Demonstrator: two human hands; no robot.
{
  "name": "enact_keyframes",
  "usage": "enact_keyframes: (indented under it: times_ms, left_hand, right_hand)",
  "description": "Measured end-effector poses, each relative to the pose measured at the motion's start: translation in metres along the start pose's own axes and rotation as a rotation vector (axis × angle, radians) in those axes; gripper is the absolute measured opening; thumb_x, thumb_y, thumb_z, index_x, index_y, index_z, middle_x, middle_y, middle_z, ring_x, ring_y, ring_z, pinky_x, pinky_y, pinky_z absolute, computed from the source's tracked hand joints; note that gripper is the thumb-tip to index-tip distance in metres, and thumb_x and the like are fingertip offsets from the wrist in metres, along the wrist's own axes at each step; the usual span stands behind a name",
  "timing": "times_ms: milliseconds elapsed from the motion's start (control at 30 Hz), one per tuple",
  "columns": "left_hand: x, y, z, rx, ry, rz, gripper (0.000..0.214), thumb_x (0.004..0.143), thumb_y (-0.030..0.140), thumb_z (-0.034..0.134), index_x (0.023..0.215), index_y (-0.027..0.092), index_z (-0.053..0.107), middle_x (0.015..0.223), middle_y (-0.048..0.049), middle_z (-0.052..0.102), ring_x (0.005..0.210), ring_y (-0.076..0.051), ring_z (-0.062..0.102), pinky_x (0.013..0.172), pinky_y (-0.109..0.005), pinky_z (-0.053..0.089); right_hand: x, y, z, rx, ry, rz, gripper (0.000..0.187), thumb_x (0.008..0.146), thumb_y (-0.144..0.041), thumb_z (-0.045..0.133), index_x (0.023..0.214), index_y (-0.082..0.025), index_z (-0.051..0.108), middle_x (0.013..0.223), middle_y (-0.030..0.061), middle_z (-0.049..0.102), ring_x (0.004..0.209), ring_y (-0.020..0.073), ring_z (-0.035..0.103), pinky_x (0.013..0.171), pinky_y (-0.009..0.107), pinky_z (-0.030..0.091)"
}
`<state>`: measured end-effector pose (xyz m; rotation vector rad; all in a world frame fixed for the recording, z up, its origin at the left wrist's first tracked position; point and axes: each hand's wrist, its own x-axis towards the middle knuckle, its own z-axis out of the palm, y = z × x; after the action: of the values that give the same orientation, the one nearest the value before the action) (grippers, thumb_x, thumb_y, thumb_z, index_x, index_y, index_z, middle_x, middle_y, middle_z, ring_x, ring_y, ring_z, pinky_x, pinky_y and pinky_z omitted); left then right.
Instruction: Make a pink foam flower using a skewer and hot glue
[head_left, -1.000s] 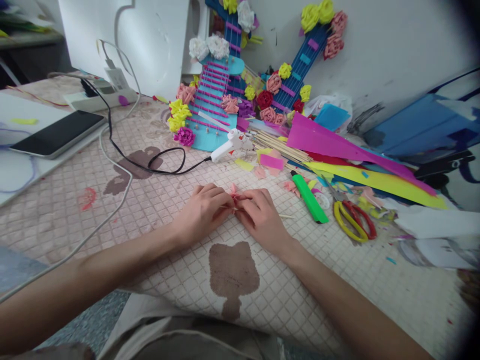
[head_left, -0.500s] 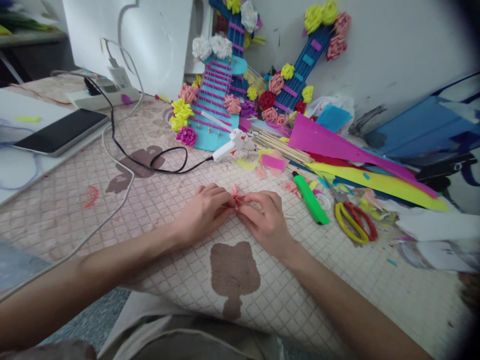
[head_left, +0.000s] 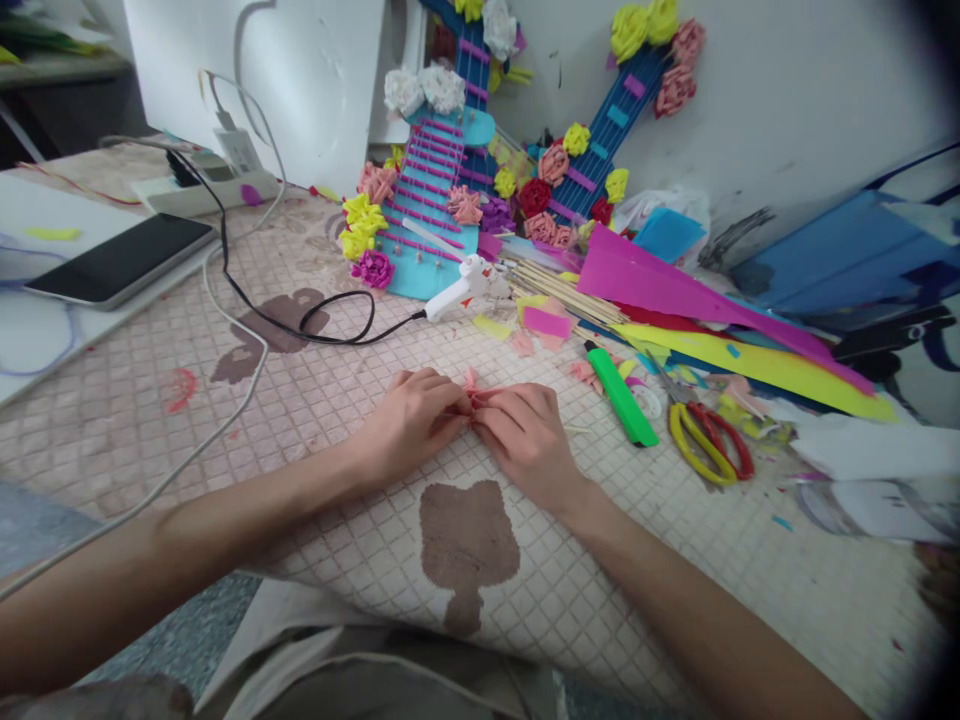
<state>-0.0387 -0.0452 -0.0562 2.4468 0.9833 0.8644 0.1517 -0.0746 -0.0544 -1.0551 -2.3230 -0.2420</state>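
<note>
2 hands: L hand (head_left: 416, 415) & R hand (head_left: 529, 435). 1 pink paper piece (head_left: 471, 384) betw. them, approx. mid-counter (head_left: 585, 600). Also 1 white glue gun (head_left: 454, 290) w/ 1 black cord (head_left: 405, 324), 1 phone (head_left: 127, 260), 1 green tool (head_left: 622, 396) w/ black end, 1 pr. scissors (head_left: 677, 430) (1 yellow handle, 1 red). Light-blue guitar shape (head_left: 409, 282) at back, x1, w/ 2 white roses (head_left: 442, 90) up top. Bundle of thin sticks (head_left: 562, 292), too many to count; 1 magenta sheet (head_left: 660, 275) & 1 yellow sheet (head_left: 757, 368) to their R.

Room: near edge of counter runs just above the lap; betw. forearms it's bare cloth w/ 1 brown patch (head_left: 469, 535). Free strip L of L hand, out to the white cable (head_left: 255, 380). Past the fingertips, short gap, then glue gun. R side tighter: green tool near R hand, scissors beyond, scraps abt. them.

Grip: both hands curled, fingertips pinched tight, nearly meeting. L grip has the paper's L side; R grip has the R part, a bit of pink stretched along the R fingers. Fingers hide most of it, so exact fold N/A. 1 pale stick (head_left: 577, 430) pokes out just R of R hand; can't tell if touching.
</note>
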Motion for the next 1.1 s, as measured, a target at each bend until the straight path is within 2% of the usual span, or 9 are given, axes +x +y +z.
enact_keyframes:
  times_ms: [167, 400, 567, 1100]
  left_hand:
    - [-0.0031, 0.0009, -0.0016, 0.089, 0.033, 0.056, 0.001, 0.088, 0.019, 0.059, 0.087, 0.018, 0.059, 0.086, 0.0002, 0.066, 0.085, -0.017, 0.056, 0.077, -0.032, 0.038]
    - [-0.0008, 0.0022, -0.0019, 0.325, 0.018, 0.186, 0.014, 0.093, 0.029, 0.054, 0.086, 0.018, 0.058, 0.085, -0.0012, 0.064, 0.085, -0.018, 0.055, 0.078, -0.035, 0.035]
    - [0.0011, 0.0036, -0.0002, 0.412, 0.017, 0.236, 0.016, 0.095, 0.027, 0.049, 0.083, 0.018, 0.057, 0.081, -0.0011, 0.064, 0.083, -0.018, 0.053, 0.079, -0.036, 0.034]
    - [-0.0013, 0.0028, -0.0016, 0.419, 0.019, 0.286, 0.013, 0.095, 0.022, 0.048, 0.092, 0.02, 0.061, 0.09, -0.0014, 0.066, 0.086, -0.018, 0.053, 0.08, -0.037, 0.034]
  right_hand:
    - [0.0001, -0.0008, 0.0003, 0.014, -0.005, 0.032, 0.014, 0.092, -0.018, 0.052, 0.084, -0.019, 0.063, 0.087, 0.005, 0.068, 0.091, 0.0202, 0.055, 0.08, 0.037, 0.041]
    - [-0.0007, -0.0006, 0.0015, 0.034, -0.008, 0.056, 0.011, 0.091, -0.019, 0.054, 0.084, -0.018, 0.063, 0.088, 0.0058, 0.068, 0.092, 0.0209, 0.054, 0.08, 0.037, 0.041]
    - [-0.0017, -0.0011, 0.0013, 0.036, 0.003, 0.054, 0.007, 0.089, -0.017, 0.056, 0.085, -0.016, 0.062, 0.089, 0.0062, 0.068, 0.092, 0.021, 0.053, 0.081, 0.037, 0.041]
    - [-0.003, -0.0017, -0.0001, 0.049, -0.035, 0.108, 0.011, 0.091, -0.021, 0.054, 0.085, -0.018, 0.063, 0.085, 0.0055, 0.066, 0.089, 0.0211, 0.053, 0.078, 0.037, 0.04]
